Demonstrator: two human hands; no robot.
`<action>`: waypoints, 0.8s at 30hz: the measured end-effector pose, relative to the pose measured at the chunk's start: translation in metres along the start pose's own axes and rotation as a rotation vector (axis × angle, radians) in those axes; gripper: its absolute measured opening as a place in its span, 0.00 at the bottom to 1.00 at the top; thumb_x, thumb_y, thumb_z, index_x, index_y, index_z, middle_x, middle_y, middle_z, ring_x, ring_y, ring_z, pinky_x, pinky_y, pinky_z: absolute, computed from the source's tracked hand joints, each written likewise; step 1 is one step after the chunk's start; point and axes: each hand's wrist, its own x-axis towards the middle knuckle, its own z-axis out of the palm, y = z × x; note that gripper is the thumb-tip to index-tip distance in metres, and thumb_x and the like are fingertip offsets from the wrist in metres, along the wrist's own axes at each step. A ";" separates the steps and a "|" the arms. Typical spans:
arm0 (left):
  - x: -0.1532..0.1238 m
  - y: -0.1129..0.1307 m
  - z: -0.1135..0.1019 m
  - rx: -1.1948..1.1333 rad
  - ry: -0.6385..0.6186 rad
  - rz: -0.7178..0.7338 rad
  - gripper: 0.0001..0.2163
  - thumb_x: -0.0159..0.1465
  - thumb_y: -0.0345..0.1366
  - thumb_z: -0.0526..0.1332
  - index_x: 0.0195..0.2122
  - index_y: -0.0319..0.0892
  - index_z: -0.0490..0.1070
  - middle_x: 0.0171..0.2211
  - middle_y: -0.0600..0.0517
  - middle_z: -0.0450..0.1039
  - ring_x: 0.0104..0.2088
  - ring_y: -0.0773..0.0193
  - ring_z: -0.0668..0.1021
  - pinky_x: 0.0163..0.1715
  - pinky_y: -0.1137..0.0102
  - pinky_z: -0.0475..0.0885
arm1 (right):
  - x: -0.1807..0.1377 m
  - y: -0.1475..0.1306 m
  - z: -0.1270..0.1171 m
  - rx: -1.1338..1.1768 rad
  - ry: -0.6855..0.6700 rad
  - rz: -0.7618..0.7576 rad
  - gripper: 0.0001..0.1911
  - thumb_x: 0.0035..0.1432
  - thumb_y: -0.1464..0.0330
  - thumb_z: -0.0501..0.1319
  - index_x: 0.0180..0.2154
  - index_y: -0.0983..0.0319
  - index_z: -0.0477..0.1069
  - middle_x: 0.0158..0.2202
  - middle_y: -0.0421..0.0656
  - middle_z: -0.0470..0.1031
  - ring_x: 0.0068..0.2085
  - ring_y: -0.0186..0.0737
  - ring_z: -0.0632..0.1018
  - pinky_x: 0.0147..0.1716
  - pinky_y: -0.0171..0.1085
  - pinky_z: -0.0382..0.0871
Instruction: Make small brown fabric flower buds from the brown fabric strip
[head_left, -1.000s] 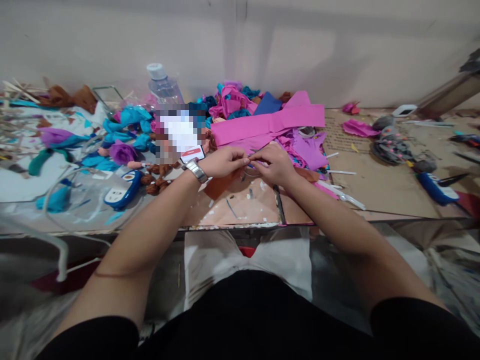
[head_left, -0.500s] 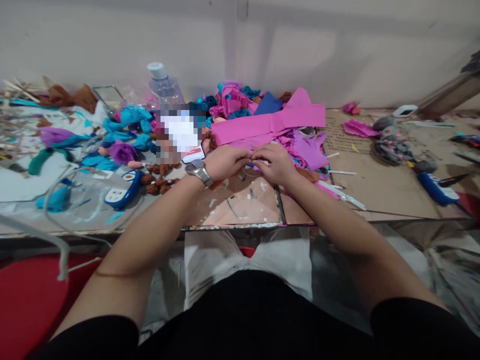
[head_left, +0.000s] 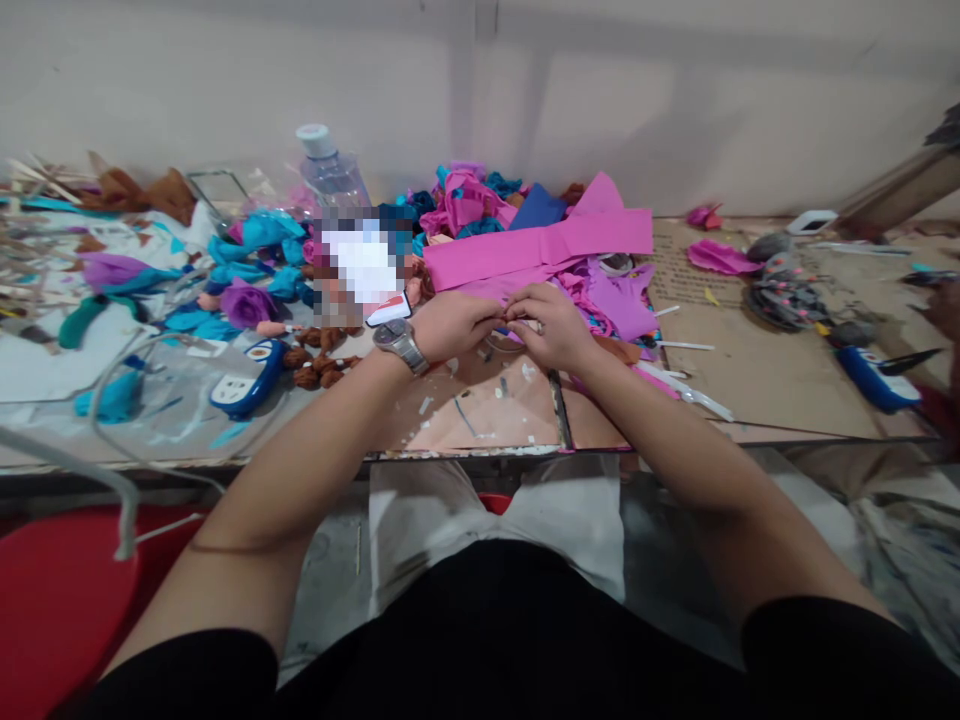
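My left hand [head_left: 453, 325], with a metal watch [head_left: 400, 343] on the wrist, and my right hand [head_left: 551, 325] meet fingertip to fingertip over the table's middle. Both pinch a small piece that the fingers hide; I cannot make out what it is. Just behind them lies a long folded strip of pink crepe paper [head_left: 540, 247] and a crumpled lilac sheet [head_left: 616, 298]. A dark thin tool [head_left: 556, 404] lies on the worn board below my right hand.
Teal and purple paper flowers [head_left: 246, 302] crowd the left. A blue power strip [head_left: 238, 383], a plastic bottle [head_left: 330, 175], brown paper buds [head_left: 311, 365], a blue-handled tool [head_left: 874, 373] at right, a red stool [head_left: 52, 590] lower left.
Both hands stayed pinched together and shifted slightly. The red stool came into sight at the lower left.
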 end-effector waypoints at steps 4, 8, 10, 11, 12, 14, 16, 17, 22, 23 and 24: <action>0.001 0.001 0.000 -0.002 0.000 -0.003 0.13 0.75 0.42 0.58 0.44 0.44 0.82 0.36 0.48 0.82 0.38 0.56 0.81 0.40 0.64 0.69 | 0.000 -0.001 0.000 0.010 -0.021 0.015 0.03 0.66 0.67 0.65 0.39 0.58 0.78 0.45 0.48 0.83 0.49 0.52 0.80 0.52 0.52 0.72; 0.001 0.002 -0.001 -0.019 -0.008 -0.004 0.13 0.76 0.41 0.58 0.45 0.44 0.82 0.36 0.48 0.81 0.39 0.56 0.80 0.42 0.65 0.68 | -0.001 0.000 0.001 0.012 -0.027 0.017 0.02 0.65 0.68 0.64 0.39 0.58 0.76 0.45 0.49 0.82 0.48 0.51 0.79 0.51 0.50 0.70; 0.000 0.002 0.000 -0.026 -0.006 0.010 0.13 0.76 0.42 0.57 0.46 0.44 0.82 0.36 0.48 0.81 0.39 0.57 0.80 0.42 0.65 0.68 | -0.001 0.000 0.002 0.025 -0.031 0.025 0.02 0.64 0.68 0.63 0.38 0.58 0.75 0.44 0.49 0.82 0.48 0.51 0.79 0.51 0.49 0.70; 0.000 0.002 0.001 -0.023 -0.004 0.024 0.13 0.76 0.41 0.57 0.46 0.44 0.82 0.36 0.48 0.81 0.38 0.57 0.80 0.41 0.65 0.68 | 0.000 0.000 0.002 0.033 -0.035 0.032 0.01 0.64 0.69 0.63 0.37 0.58 0.74 0.43 0.48 0.82 0.47 0.50 0.79 0.51 0.48 0.70; 0.000 0.001 0.002 -0.015 -0.001 0.040 0.13 0.76 0.41 0.57 0.46 0.44 0.82 0.36 0.48 0.81 0.38 0.57 0.80 0.40 0.65 0.67 | 0.000 0.000 0.002 0.042 -0.039 0.040 0.01 0.63 0.69 0.63 0.36 0.58 0.73 0.43 0.48 0.81 0.47 0.50 0.79 0.50 0.48 0.70; 0.000 0.001 0.003 0.003 0.007 0.074 0.13 0.75 0.40 0.58 0.46 0.43 0.82 0.37 0.48 0.82 0.37 0.57 0.80 0.38 0.65 0.66 | 0.001 -0.001 0.003 0.058 -0.051 0.049 0.01 0.60 0.70 0.62 0.34 0.58 0.72 0.41 0.47 0.81 0.45 0.49 0.78 0.49 0.47 0.69; 0.000 0.001 0.004 0.010 0.015 0.103 0.12 0.75 0.39 0.58 0.46 0.43 0.82 0.36 0.48 0.82 0.36 0.57 0.79 0.37 0.65 0.65 | 0.001 -0.001 0.003 0.074 -0.059 0.054 0.02 0.58 0.71 0.61 0.33 0.58 0.71 0.40 0.47 0.81 0.44 0.49 0.78 0.49 0.47 0.69; 0.000 0.001 0.005 0.011 0.019 0.113 0.12 0.75 0.39 0.58 0.46 0.42 0.81 0.36 0.48 0.82 0.36 0.57 0.79 0.36 0.65 0.65 | 0.001 -0.002 0.003 0.079 -0.061 0.057 0.02 0.58 0.71 0.61 0.33 0.58 0.71 0.40 0.47 0.80 0.44 0.49 0.78 0.49 0.47 0.69; -0.002 0.002 0.003 0.006 0.050 0.115 0.11 0.72 0.38 0.58 0.43 0.42 0.81 0.33 0.48 0.81 0.32 0.59 0.78 0.34 0.65 0.63 | 0.000 -0.004 0.003 0.097 -0.033 0.080 0.01 0.60 0.69 0.62 0.35 0.58 0.73 0.39 0.47 0.80 0.44 0.49 0.78 0.47 0.46 0.70; -0.002 0.002 0.002 0.005 0.052 0.109 0.11 0.72 0.37 0.59 0.42 0.42 0.81 0.31 0.48 0.80 0.31 0.59 0.78 0.33 0.65 0.63 | 0.000 -0.004 0.003 0.099 -0.024 0.079 0.01 0.61 0.69 0.63 0.35 0.58 0.74 0.40 0.47 0.80 0.44 0.49 0.79 0.47 0.46 0.70; -0.002 0.002 0.002 0.004 0.052 0.101 0.11 0.71 0.37 0.59 0.41 0.41 0.81 0.30 0.49 0.80 0.30 0.59 0.77 0.33 0.65 0.63 | 0.000 -0.005 0.002 0.098 -0.018 0.076 0.02 0.62 0.68 0.63 0.36 0.59 0.75 0.40 0.47 0.81 0.44 0.49 0.79 0.47 0.46 0.71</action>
